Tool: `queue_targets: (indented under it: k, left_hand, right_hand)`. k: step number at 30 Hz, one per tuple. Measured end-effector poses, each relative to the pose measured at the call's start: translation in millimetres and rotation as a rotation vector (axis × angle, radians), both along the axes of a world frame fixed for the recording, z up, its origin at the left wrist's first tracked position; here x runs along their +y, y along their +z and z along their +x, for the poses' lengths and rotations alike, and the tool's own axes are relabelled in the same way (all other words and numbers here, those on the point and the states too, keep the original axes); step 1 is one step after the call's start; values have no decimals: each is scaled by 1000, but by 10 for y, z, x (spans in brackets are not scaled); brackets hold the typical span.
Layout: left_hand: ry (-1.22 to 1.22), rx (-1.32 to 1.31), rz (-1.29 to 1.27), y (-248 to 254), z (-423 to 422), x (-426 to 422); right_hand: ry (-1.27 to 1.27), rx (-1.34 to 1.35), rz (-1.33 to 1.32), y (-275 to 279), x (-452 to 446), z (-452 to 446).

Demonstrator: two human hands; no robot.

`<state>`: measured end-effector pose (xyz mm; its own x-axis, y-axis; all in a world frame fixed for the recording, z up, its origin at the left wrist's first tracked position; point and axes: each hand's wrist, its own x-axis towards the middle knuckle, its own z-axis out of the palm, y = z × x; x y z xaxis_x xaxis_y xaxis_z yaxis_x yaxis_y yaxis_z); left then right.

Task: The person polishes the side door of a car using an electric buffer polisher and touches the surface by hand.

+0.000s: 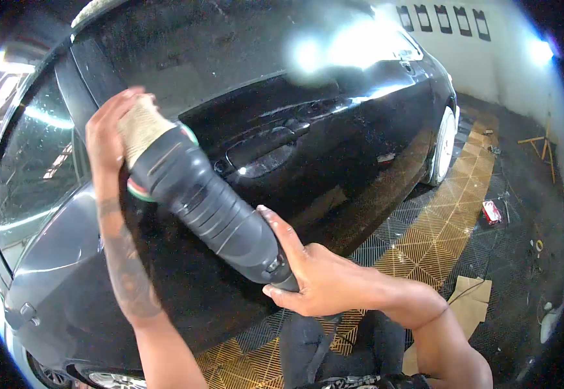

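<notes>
A black car polisher [220, 214] slants across the view in front of a glossy black car door [353, 149]. My left hand [105, 133] is wrapped over its head, which has a beige woven covering [146, 126]. My right hand [327, 279] grips the rear end of the body, thumb on top and fingers beneath. A green, white and red edge of the pad [140, 192] peeks out below the head. Whether the pad touches the paint is hidden. Just right of the tool's head is the door handle [262, 148], its recess showing whitish smears.
Yellow and black grid tiles [450, 214] cover the floor beside the car. On the right lie a red and white packet [491, 212] and flattened cardboard [470, 301]. A small wooden stand [544, 152] is near the wall. The front wheel [446, 146] is whitish.
</notes>
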<state>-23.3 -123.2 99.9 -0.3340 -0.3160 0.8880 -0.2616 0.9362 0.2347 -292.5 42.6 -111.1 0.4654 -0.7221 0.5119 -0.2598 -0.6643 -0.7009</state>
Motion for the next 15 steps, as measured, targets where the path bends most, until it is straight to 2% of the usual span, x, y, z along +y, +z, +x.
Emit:
queue_targets:
  k: [2,6,10,12,13,14,15]
  left_hand:
    - [-203,202,317,-90,-28,305]
    - [-120,283,274,-262,-63,488]
    - [45,371,151,-408,-350,653]
    - [52,341,210,-388,-513,632]
    - [-9,365,265,-367,-646,583]
    - [-69,394,325,-378,-759,532]
    - [-70,280,337,-377,-835,417]
  right_hand:
    - [2,39,-13,-4,-74,-12]
    - [48,91,4,209,-124,-319]
    - [12,298,296,319,-158,-524]
    - [-201,213,248,218,-149,-497]
    - [-316,195,280,221,-132,-472]
    - [-447,246,423,276,-78,-448]
    - [-461,259,450,280,-24,-424]
